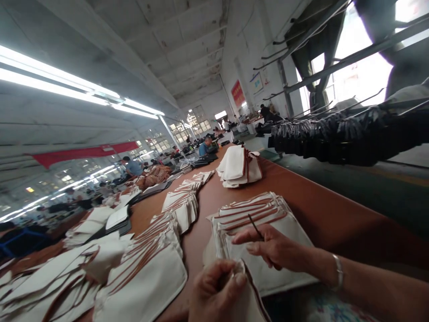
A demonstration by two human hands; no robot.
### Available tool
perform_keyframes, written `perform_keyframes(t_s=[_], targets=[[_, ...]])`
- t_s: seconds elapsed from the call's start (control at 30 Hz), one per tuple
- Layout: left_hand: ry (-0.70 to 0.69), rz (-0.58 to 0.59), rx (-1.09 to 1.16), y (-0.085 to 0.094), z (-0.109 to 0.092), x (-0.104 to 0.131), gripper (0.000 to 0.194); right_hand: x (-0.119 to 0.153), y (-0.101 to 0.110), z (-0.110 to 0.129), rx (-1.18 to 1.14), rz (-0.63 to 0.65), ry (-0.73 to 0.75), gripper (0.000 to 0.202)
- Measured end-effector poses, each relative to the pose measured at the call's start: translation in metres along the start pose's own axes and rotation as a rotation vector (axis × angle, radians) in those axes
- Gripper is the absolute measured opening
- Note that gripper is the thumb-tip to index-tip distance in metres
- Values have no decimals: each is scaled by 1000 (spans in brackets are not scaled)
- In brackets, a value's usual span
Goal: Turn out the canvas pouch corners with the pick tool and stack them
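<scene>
Near the bottom middle, my left hand [216,288] pinches the top corner of a cream fabric piece [250,297] with a brown edge. My right hand [273,248], a silver bracelet on its wrist, is just to the right. A thin dark pointed tool [256,227] sticks up from between its thumb and index finger; the rest of it is hidden, so its exact kind does not show. The index finger points left. Beneath this hand lies a fanned stack of cream pieces with brown trim [295,232].
The brown table [311,197] runs away from me. A folded cream pile [234,165] lies farther along. Rows of overlapping cream pieces [157,273] spread to the left. Dark items hang from a metal rack [335,138] at right. Other people [205,146] sit in the distance.
</scene>
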State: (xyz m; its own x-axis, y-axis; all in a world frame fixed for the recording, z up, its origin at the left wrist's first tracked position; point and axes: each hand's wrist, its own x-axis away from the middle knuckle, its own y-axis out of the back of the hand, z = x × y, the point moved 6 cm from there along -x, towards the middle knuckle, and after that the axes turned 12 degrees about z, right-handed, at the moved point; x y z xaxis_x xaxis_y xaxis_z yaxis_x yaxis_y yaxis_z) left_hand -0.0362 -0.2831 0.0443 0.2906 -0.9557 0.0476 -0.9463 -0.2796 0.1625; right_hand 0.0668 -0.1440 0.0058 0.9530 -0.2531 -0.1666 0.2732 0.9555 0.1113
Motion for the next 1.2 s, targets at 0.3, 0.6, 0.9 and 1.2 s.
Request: perform_keyframes(t_s=[0.3, 0.6, 0.9, 1.2], targets=[[30, 187, -104, -26, 18, 6, 43, 37, -17, 20, -249, 255, 174, 28], [196, 187, 32, -33, 29, 15, 51, 49, -26, 39, 132, 109, 352, 5], [282, 133, 210, -41, 26, 21, 41, 45, -31, 13, -276, 270, -151, 12], [201, 69, -38, -37, 21, 17, 24, 40, -26, 23, -110, 218, -25, 24]])
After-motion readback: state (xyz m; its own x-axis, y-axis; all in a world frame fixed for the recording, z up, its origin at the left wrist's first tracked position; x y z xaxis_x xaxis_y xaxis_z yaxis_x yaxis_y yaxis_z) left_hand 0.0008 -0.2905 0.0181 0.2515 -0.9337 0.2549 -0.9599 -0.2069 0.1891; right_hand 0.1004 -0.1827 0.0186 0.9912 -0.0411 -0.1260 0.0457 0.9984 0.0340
